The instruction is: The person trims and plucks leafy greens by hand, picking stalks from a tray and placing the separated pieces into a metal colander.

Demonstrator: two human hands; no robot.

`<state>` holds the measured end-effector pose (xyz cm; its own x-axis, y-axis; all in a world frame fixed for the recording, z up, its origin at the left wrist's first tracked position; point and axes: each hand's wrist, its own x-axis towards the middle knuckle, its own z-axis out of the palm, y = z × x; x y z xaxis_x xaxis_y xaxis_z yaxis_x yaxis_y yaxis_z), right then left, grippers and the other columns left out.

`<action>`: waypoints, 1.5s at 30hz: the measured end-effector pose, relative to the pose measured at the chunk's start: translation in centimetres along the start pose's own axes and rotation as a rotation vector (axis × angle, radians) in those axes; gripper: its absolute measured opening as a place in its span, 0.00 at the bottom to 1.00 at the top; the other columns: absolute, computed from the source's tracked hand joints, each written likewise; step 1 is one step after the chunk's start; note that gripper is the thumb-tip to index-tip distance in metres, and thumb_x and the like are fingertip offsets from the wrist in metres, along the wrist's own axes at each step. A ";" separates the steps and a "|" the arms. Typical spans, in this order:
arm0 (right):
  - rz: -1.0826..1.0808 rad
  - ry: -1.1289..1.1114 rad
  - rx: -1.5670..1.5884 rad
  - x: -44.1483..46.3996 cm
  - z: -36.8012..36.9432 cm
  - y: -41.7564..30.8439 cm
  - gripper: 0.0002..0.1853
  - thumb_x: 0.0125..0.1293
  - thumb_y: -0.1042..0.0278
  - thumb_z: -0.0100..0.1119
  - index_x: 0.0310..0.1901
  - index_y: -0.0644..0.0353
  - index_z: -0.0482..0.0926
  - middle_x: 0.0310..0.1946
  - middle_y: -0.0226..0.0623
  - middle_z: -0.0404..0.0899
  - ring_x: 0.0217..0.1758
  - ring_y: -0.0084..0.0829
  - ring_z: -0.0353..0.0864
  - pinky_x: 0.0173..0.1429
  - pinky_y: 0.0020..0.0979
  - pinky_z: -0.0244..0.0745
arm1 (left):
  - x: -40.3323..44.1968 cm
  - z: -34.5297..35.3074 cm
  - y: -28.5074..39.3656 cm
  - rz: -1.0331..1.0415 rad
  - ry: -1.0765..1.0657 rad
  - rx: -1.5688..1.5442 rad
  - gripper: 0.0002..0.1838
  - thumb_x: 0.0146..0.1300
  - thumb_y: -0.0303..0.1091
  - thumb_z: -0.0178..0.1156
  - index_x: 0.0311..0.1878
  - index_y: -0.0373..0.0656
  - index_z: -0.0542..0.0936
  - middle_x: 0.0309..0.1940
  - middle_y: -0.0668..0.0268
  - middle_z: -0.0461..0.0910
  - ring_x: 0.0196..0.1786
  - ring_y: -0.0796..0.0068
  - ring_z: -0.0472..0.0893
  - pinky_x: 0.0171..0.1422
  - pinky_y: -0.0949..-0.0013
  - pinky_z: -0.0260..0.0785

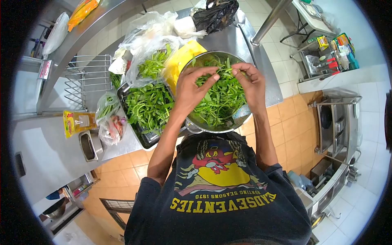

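Over a round metal strainer (249, 116) full of leafy green stems (216, 106), both hands are raised near its far half. My left hand (200, 83) has thumb and fingertips pressed together at a green stem. Facing it, my right hand (248, 77) pinches the stems too, its fingers curled inward. To the left of the strainer, a dark rectangular tray (150, 141) holds more cut greens (149, 104). Behind that tray, a clear plastic bag (136, 75) has greens inside, beside a yellow bag or sheet (185, 57).
White plastic bags (151, 28) and a black bag (215, 16) lie at the back of the steel table (269, 87). At left are a wire rack (87, 77), a yellow packet (79, 123), a small steel container (90, 147) and a bagged reddish item (112, 130). A metal pole (271, 22) rises at right.
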<state>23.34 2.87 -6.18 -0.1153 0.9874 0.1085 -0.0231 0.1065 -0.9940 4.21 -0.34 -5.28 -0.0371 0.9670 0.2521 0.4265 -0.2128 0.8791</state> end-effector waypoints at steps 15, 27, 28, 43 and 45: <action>-0.265 -0.110 -0.380 -0.5 0.5 -1.3 0.09 0.60 0.73 0.67 0.42 0.63 0.83 0.36 0.39 0.80 0.41 0.36 0.79 0.50 0.32 0.72 | -0.1 0.3 0.3 0.039 -0.012 0.047 0.07 0.64 0.31 0.69 0.42 0.41 0.86 0.35 0.66 0.85 0.39 0.75 0.79 0.50 0.70 0.71; 0.156 -0.118 0.082 -0.5 0.1 -0.1 0.08 0.65 0.72 0.66 0.43 0.65 0.84 0.37 0.30 0.80 0.44 0.20 0.76 0.52 0.24 0.70 | -0.5 0.4 -0.6 -0.238 -0.090 -0.446 0.08 0.68 0.32 0.65 0.46 0.40 0.85 0.38 0.74 0.83 0.43 0.84 0.76 0.52 0.76 0.68; 0.118 -0.106 0.028 -0.5 0.1 -0.1 0.08 0.66 0.71 0.66 0.45 0.64 0.84 0.37 0.30 0.80 0.44 0.21 0.76 0.51 0.24 0.70 | -0.5 0.4 -0.6 -0.255 -0.055 -0.450 0.08 0.69 0.33 0.66 0.47 0.41 0.86 0.38 0.74 0.82 0.43 0.85 0.76 0.52 0.76 0.68; -0.092 -0.094 -0.189 -0.6 1.0 0.0 0.08 0.66 0.75 0.65 0.46 0.63 0.83 0.39 0.33 0.84 0.45 0.24 0.79 0.55 0.28 0.72 | -0.4 0.6 -0.5 -0.163 0.008 -0.291 0.10 0.63 0.30 0.70 0.48 0.43 0.88 0.35 0.73 0.86 0.37 0.85 0.77 0.46 0.77 0.71; -0.097 -0.104 -0.185 -0.5 0.9 0.1 0.09 0.66 0.74 0.66 0.47 0.63 0.83 0.39 0.33 0.84 0.45 0.24 0.79 0.55 0.28 0.72 | -0.4 0.7 -0.8 -0.134 0.014 -0.238 0.10 0.64 0.31 0.70 0.47 0.42 0.87 0.36 0.71 0.86 0.38 0.84 0.78 0.48 0.76 0.71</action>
<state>22.50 2.25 -6.33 -0.2238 0.9551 0.1943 0.1421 0.2292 -0.9630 4.54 -0.45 -6.36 -0.0918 0.9871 0.1313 0.1929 -0.1118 0.9748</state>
